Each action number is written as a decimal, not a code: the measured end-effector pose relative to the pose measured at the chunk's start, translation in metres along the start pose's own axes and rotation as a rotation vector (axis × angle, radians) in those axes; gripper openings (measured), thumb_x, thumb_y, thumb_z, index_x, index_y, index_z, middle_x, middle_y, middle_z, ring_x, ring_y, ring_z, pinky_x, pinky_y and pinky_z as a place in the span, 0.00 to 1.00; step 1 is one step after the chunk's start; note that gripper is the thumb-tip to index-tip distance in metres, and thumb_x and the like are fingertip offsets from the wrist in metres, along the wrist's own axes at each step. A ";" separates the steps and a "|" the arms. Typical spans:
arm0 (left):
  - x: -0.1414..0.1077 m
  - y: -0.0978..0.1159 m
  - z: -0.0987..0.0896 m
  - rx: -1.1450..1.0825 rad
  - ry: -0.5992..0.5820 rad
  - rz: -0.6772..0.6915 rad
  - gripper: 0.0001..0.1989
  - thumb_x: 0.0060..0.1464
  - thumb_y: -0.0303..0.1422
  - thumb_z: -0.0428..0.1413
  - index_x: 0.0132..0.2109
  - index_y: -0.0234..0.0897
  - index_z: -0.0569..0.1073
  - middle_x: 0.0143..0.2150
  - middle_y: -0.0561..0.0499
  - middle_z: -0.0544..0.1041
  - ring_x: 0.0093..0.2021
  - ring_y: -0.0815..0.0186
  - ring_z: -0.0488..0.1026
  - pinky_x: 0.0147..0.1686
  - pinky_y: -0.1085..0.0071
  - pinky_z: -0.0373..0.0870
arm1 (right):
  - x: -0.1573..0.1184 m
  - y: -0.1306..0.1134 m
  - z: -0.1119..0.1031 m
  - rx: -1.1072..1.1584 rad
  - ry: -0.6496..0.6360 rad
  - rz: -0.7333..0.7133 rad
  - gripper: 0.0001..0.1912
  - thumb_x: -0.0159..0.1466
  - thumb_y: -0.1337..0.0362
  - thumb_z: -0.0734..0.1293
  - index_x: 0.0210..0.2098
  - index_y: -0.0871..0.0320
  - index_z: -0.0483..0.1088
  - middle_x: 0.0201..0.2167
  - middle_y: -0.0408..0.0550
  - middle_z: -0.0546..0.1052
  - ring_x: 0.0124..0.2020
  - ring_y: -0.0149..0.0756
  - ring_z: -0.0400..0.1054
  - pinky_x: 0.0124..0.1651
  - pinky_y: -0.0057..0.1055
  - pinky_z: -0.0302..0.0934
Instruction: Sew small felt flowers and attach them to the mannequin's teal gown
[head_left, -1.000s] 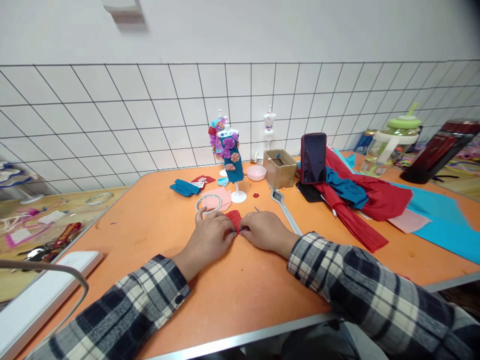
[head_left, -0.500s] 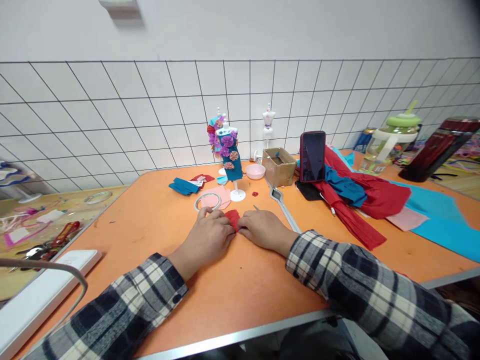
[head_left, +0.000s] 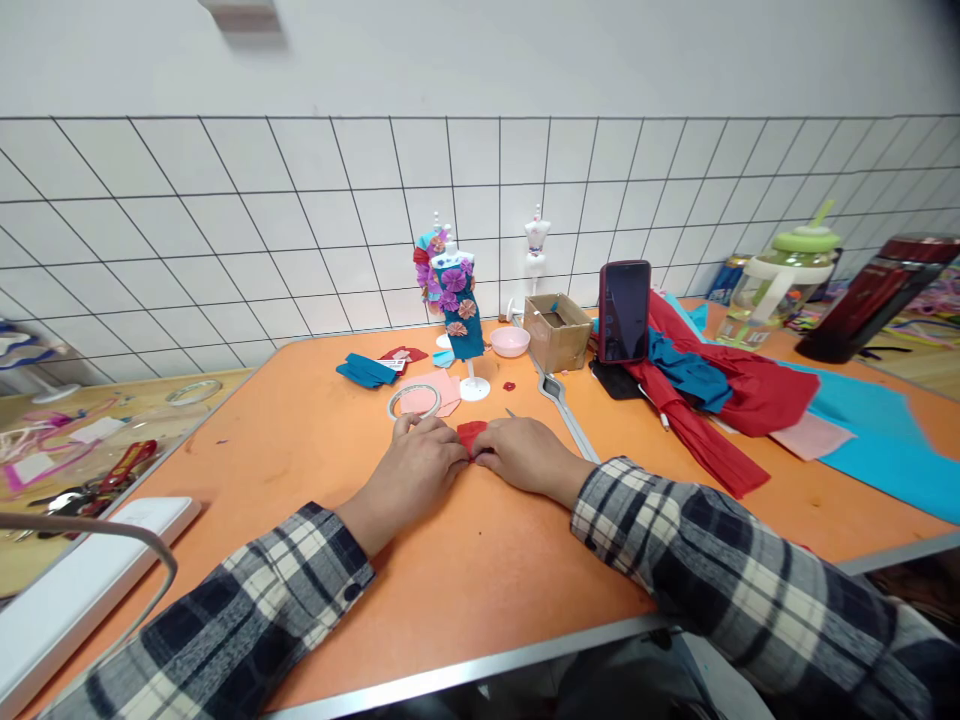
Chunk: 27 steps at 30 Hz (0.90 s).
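Observation:
Between my two hands, low on the orange table [head_left: 420, 600], is a small red piece of crepe paper [head_left: 472, 436]. My left hand [head_left: 417, 468] has its fingers closed on the paper's left and lower edge. From the right, my right hand [head_left: 525, 455] pinches the same piece, and its fingertips nearly touch those of the left. The lower part of the paper is hidden by the fingers. A pointed metal tip [head_left: 511, 413] shows just behind my right hand. Behind the hands stands a small dress form [head_left: 459, 305] in a blue dress with purple and peach flowers.
A tape roll [head_left: 414, 402] lies on pink paper beyond my left hand. Farther back are blue folded paper [head_left: 367, 370], a pink bowl [head_left: 510, 342], a cardboard box [head_left: 557, 335] and an upright phone [head_left: 625, 312]. Red crepe paper [head_left: 757, 385] and bottles stand right.
The red paper shows slightly farther right between my fingers, with its left part now more covered. Both hands stay in nearly the same place.

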<state>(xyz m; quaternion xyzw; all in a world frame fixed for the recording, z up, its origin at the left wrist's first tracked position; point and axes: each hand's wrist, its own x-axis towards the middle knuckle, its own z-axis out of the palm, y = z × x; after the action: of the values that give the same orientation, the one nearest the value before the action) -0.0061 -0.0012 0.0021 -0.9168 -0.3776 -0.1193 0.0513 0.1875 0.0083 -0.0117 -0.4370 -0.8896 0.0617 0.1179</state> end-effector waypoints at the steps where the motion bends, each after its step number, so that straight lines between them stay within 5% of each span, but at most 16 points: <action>1: 0.000 -0.001 0.001 -0.010 -0.011 -0.010 0.12 0.61 0.33 0.49 0.35 0.42 0.77 0.33 0.49 0.78 0.41 0.59 0.69 0.48 0.55 0.51 | 0.000 0.000 0.000 0.007 -0.003 0.011 0.09 0.66 0.60 0.62 0.41 0.51 0.74 0.39 0.44 0.77 0.41 0.36 0.68 0.36 0.29 0.52; 9: 0.000 -0.002 0.006 -0.035 0.008 -0.061 0.10 0.60 0.31 0.51 0.36 0.42 0.77 0.32 0.51 0.78 0.40 0.60 0.70 0.50 0.53 0.50 | 0.000 -0.002 0.001 0.072 0.015 0.091 0.08 0.64 0.61 0.63 0.40 0.52 0.74 0.37 0.43 0.77 0.38 0.36 0.69 0.35 0.29 0.52; 16: 0.000 0.001 0.002 -0.041 -0.006 -0.013 0.11 0.61 0.31 0.50 0.38 0.41 0.77 0.36 0.50 0.79 0.42 0.60 0.68 0.43 0.61 0.57 | -0.001 -0.005 0.001 -0.001 0.009 0.076 0.11 0.66 0.59 0.60 0.39 0.50 0.74 0.38 0.44 0.75 0.37 0.36 0.67 0.33 0.29 0.51; 27: 0.002 -0.001 0.004 -0.036 0.024 -0.063 0.09 0.61 0.33 0.52 0.37 0.43 0.78 0.31 0.53 0.79 0.37 0.62 0.71 0.49 0.54 0.50 | -0.001 -0.007 -0.002 0.031 -0.013 0.125 0.10 0.65 0.59 0.61 0.41 0.52 0.73 0.38 0.45 0.78 0.38 0.37 0.68 0.34 0.29 0.51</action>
<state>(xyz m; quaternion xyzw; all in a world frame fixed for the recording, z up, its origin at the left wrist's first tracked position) -0.0046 0.0015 -0.0012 -0.9037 -0.4035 -0.1384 0.0354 0.1837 0.0030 -0.0082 -0.4895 -0.8602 0.0857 0.1147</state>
